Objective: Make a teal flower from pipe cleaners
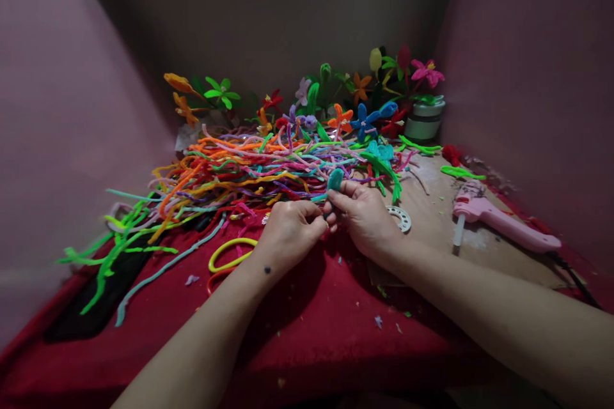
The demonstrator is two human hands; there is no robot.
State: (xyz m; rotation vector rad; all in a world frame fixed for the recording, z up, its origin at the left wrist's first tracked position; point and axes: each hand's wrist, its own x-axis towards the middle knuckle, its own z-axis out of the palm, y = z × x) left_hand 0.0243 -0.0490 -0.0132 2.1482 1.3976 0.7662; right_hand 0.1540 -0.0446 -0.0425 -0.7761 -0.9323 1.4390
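Between the thumb and fingers of my right hand (367, 217) is a teal pipe-cleaner petal (335, 179), its rounded tip pointing up. My left hand (291, 230) is closed in a pinch right beside it, fingertips close to those of my right hand; what it grips is hidden. Behind both hands spreads a heap of loose coloured pipe cleaners (240, 166). A turquoise pipe-cleaner flower (380, 151) lies just beyond my right hand. Scissors with yellow and red handles (225, 255) lie partly under my left wrist.
A pink glue gun (508, 225) rests on a cardboard sheet (432, 249) at the right, near a white ring-shaped disc (403, 220). Finished flowers, including a blue one (364, 121), and a pale pot (425, 118) line the back. A dark flat object (91, 307) lies at the left.
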